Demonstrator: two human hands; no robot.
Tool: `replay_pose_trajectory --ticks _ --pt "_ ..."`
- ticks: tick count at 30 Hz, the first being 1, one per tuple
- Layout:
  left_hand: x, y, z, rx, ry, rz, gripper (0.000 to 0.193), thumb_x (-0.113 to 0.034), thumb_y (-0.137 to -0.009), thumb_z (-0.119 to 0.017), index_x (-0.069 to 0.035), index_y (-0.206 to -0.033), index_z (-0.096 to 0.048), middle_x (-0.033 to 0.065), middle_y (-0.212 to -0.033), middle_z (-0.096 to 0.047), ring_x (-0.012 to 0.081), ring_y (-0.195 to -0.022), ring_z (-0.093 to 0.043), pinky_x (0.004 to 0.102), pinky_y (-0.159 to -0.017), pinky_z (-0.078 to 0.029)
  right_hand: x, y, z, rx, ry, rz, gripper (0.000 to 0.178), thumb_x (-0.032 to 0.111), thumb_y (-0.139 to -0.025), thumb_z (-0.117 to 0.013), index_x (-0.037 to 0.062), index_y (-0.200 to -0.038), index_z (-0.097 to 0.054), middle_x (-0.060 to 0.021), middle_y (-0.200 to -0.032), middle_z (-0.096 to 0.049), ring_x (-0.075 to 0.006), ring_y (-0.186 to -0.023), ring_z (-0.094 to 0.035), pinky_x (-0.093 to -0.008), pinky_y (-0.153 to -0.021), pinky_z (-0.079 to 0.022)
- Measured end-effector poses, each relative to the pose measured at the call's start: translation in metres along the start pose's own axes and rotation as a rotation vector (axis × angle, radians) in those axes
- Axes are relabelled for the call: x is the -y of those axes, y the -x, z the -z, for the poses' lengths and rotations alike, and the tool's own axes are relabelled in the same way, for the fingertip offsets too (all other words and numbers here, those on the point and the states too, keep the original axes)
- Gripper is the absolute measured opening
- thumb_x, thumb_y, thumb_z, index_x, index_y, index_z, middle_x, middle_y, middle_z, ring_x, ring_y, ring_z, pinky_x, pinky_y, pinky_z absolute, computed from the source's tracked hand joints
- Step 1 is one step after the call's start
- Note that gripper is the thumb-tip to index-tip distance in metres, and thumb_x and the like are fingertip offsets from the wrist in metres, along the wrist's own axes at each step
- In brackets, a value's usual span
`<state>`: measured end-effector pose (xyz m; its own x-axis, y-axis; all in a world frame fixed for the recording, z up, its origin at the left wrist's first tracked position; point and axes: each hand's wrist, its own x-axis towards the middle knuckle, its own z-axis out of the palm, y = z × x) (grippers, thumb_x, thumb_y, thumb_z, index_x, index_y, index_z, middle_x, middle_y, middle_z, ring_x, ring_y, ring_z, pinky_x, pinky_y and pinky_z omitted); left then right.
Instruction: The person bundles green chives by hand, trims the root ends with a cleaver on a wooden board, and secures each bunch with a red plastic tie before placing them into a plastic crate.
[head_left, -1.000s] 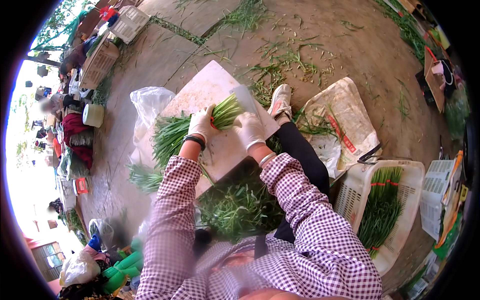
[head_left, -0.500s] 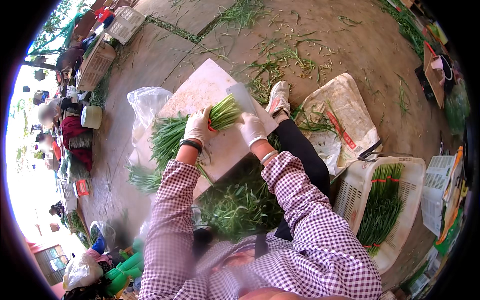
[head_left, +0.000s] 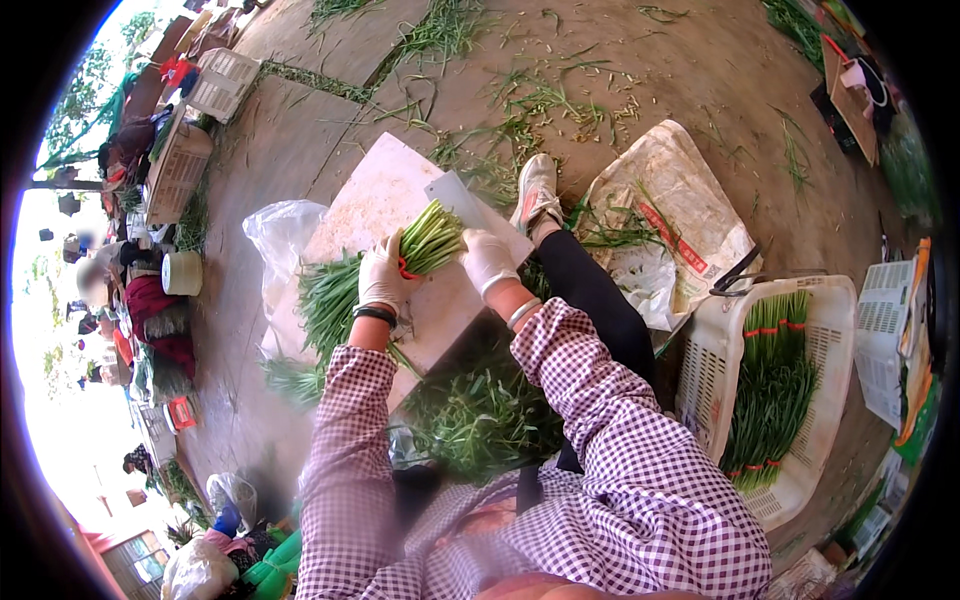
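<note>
My gloved left hand [head_left: 382, 276] is closed around a bunch of garlic chives [head_left: 335, 300]. A red band circles the bunch near its pale stem ends, which point away to the right. My gloved right hand [head_left: 487, 260] is closed beside those ends, with the cleaver [head_left: 458, 198] extending from it; the fist hides the handle. The blade stands just past the cut stems, above a pale board [head_left: 375, 180]. Under the bunch, loose leaves spill over the board's left edge.
A white plastic bag [head_left: 280, 235] lies left of the board. Loose greens [head_left: 480, 420] lie below it, near my lap. At right are a woven sack [head_left: 690, 185] and a white crate [head_left: 835, 350] of banded bunches. Cut scraps litter the floor [head_left: 300, 130].
The whole view has shifted a little. Both hands keep their holds, and the bunch and cleaver stay close together.
</note>
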<state>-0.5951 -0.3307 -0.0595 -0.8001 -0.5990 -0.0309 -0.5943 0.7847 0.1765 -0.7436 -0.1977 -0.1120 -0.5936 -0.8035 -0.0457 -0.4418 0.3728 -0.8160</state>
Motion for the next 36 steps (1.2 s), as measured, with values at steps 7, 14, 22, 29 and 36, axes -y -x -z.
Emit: replay_pose_trajectory --ticks 7,14,22,29,36 --pt "-0.018 -0.007 0.021 0.123 -0.052 0.056 0.102 -0.032 -0.055 -0.089 -0.007 -0.141 -0.041 0.0201 -0.128 -0.054 0.0375 -0.119 -0.051 0.0456 -0.102 -0.041 0.008 0.009 0.031 -0.137 0.003 -0.054 0.030 0.022 -0.077 -0.077 0.0044 -0.093 -0.059 -0.0181 -0.095 -0.064 -0.0381 -0.094 -0.062 -0.0457 -0.083 -0.049" --pt "-0.074 -0.050 0.027 0.261 -0.214 0.040 0.118 -0.047 -0.049 -0.090 -0.003 -0.144 -0.035 0.0210 -0.135 -0.050 0.0349 -0.129 -0.046 0.0487 -0.110 -0.033 0.015 0.041 0.029 -0.109 0.289 -0.103 0.057 0.031 -0.077 -0.077 0.0046 -0.120 -0.051 -0.0165 -0.107 -0.062 -0.0341 -0.096 -0.063 -0.0447 -0.083 -0.051" --pt "-0.056 -0.051 -0.001 0.239 -0.073 0.134 0.069 -0.040 -0.064 -0.083 -0.008 -0.115 -0.049 0.0206 -0.102 -0.064 0.0383 -0.091 -0.064 0.0462 -0.078 -0.053 0.007 0.030 0.007 0.027 0.427 -0.128 0.050 0.022 -0.084 -0.064 0.0048 -0.128 -0.048 -0.0115 -0.095 -0.064 -0.0286 -0.087 -0.066 -0.0431 -0.074 -0.054" --pt "-0.054 -0.031 -0.020 0.006 -0.140 0.138 0.073 -0.036 -0.063 -0.085 -0.006 -0.118 -0.048 0.0216 -0.098 -0.064 0.0381 -0.092 -0.064 0.0455 -0.079 -0.053 0.003 0.032 -0.003 -0.163 0.630 0.028 0.041 0.010 -0.087 -0.051 0.0072 -0.128 -0.053 -0.0084 -0.086 -0.062 -0.0256 -0.074 -0.063 -0.0404 -0.064 -0.053" --pt "-0.063 -0.034 0.001 0.144 -0.004 0.201 0.088 -0.039 -0.058 -0.088 -0.005 -0.127 -0.046 0.0202 -0.109 -0.065 0.0374 -0.102 -0.063 0.0432 -0.087 -0.052 -0.007 0.019 0.017 -0.180 0.605 0.000 0.031 0.009 -0.088 -0.051 0.0067 -0.119 -0.054 -0.0099 -0.087 -0.059 -0.0258 -0.073 -0.065 -0.0388 -0.060 -0.055"
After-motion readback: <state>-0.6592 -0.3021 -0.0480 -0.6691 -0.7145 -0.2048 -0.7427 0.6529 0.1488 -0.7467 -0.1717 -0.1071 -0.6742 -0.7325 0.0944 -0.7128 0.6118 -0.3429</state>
